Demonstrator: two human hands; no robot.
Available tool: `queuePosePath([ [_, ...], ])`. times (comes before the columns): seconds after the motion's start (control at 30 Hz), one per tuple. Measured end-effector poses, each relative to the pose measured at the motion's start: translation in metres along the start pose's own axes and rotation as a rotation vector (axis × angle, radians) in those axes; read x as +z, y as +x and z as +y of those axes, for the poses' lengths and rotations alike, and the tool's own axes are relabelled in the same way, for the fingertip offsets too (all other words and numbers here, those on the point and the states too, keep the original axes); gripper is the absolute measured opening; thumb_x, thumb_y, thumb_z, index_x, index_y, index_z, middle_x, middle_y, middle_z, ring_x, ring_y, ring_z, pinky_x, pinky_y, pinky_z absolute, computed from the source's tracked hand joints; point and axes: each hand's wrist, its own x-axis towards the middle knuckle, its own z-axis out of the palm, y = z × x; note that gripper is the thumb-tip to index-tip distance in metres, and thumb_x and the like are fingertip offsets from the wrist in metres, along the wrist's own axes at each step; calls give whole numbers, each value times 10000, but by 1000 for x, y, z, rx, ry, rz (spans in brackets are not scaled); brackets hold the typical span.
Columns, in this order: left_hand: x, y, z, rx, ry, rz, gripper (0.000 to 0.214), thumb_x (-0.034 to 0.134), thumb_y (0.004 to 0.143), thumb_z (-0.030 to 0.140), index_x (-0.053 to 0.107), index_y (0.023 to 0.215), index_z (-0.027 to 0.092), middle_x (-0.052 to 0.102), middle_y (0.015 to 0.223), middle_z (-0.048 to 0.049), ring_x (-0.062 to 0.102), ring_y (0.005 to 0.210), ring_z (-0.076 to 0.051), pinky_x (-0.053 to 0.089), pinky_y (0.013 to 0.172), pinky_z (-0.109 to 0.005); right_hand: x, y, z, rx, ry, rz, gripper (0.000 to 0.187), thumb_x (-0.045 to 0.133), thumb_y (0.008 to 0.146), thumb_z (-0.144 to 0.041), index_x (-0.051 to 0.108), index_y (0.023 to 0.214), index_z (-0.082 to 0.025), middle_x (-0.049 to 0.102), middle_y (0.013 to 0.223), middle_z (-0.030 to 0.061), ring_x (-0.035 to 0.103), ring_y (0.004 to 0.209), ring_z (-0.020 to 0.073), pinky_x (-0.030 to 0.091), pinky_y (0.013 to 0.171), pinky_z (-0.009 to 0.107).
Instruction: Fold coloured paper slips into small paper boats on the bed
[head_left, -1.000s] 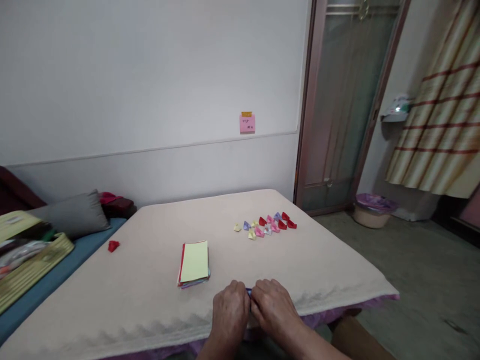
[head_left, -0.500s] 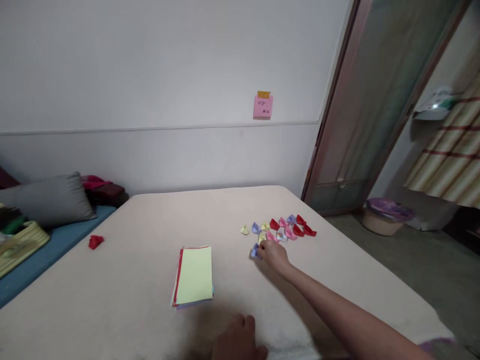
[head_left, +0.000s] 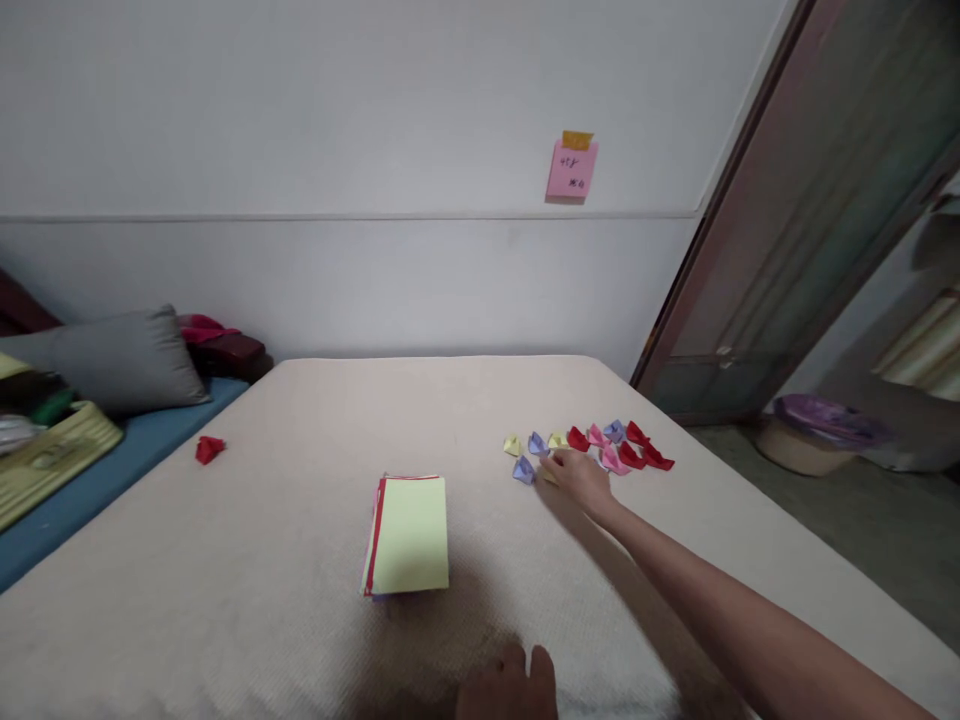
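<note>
The right hand (head_left: pixel 581 478) reaches far across the bench (head_left: pixel 300 600), palm down and fingers loosely bent, its tips at the near edge of a cluster of small folded paper pieces (head_left: pixel 592 447). Whether it grips one cannot be told. A purple piece (head_left: pixel 523 470) lies just left of the fingertips, apart from them.

The pieces are little puffed folds with pointed corners, set close together on the right half of the bench. Showing clearly are four red, three purple, two pink and two yellow; the hand covers others, so the full count cannot be told.

The left hand (head_left: pixel 510 685) rests at the near edge, only its fingers in view, its grip hidden.

One stack of paper sheets (head_left: pixel 409 535), pale yellow-green on top, lies near the middle. One lone red piece (head_left: pixel 209 449) sits far left, well apart.
</note>
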Motion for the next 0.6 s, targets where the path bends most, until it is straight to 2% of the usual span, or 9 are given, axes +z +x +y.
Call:
queuePosePath([
  [0.13,-8,-9,6,5,31,-23,548,607,671,256,512,1206,182,567,1193,-172,563,1033,-350,456,802,-491,-10,-54,22,-92,0,-52,280,445,859,-324,673,792,-176,690,844,81,621,787,200,293,534,236],
  [0.27,-7,-17,9,42,82,7,488,553,679,239,538,1160,161,583,1172,-158,588,995,-331,467,789,-464,-15,-114,28,-234,4,-122,198,514,783,-254,677,693,-187,703,741,60,628,698,192,253,516,240],
  [0.4,-1,-21,7,59,112,80,429,498,681,220,572,1099,160,612,1117,-154,589,998,-342,465,780,-465,-28,-159,22,-343,33,-133,145,562,744,-277,676,682,-213,711,721,35,633,688,187,270,536,239],
  [0.6,8,-21,2,26,163,128,414,487,688,199,567,1093,168,619,1105,-140,602,985,-307,451,795,-425,-54,-204,-5,-428,60,-105,138,562,728,-265,692,739,-219,728,767,40,653,720,202,312,548,239],
])
